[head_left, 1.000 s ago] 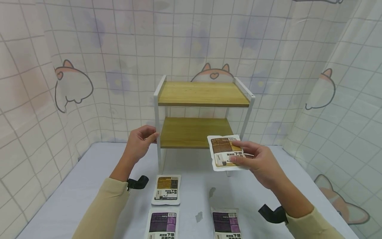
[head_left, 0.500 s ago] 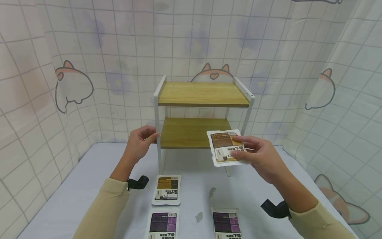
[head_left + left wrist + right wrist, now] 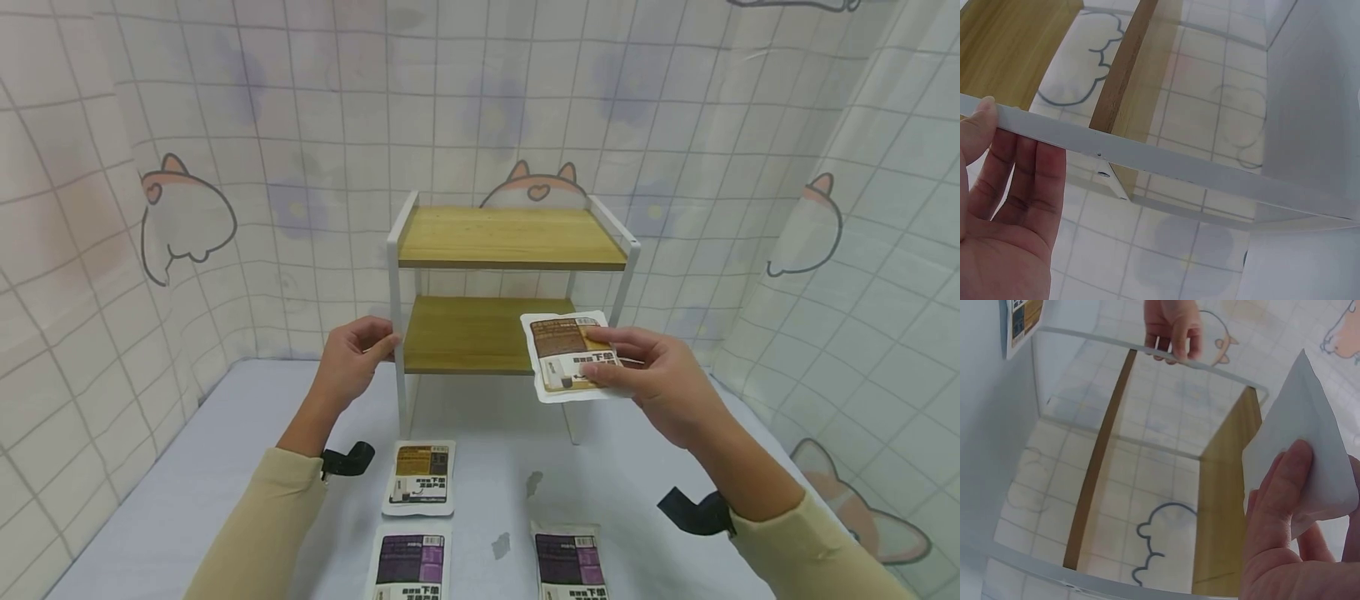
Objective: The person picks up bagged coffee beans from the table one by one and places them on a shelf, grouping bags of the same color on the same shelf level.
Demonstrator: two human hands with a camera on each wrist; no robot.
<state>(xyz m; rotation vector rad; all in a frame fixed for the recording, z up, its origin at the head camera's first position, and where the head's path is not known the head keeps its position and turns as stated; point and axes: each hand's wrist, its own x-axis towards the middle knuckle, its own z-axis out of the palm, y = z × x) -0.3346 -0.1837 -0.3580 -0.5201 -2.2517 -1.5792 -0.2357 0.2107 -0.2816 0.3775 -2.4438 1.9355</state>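
My left hand pinches the left front post of a two-tier shelf between thumb and fingers; the left wrist view shows the thumb on one side of the white frame and the fingers on the other. In my right hand is a brown-and-white packet, gripped by its right edge, label up and raised in front of the lower wooden board. The packet's plain white back faces the right wrist camera, with fingers pressed against it.
On the white table lie a similar brown packet and, nearer, a purple packet on the left and another purple packet on the right. A grid-patterned curtain surrounds the table behind and at both sides.
My right hand has lifted the brown packet steadily upward, from below the lower board's front edge to overlapping that board in the head view. The left hand stays on the shelf post.
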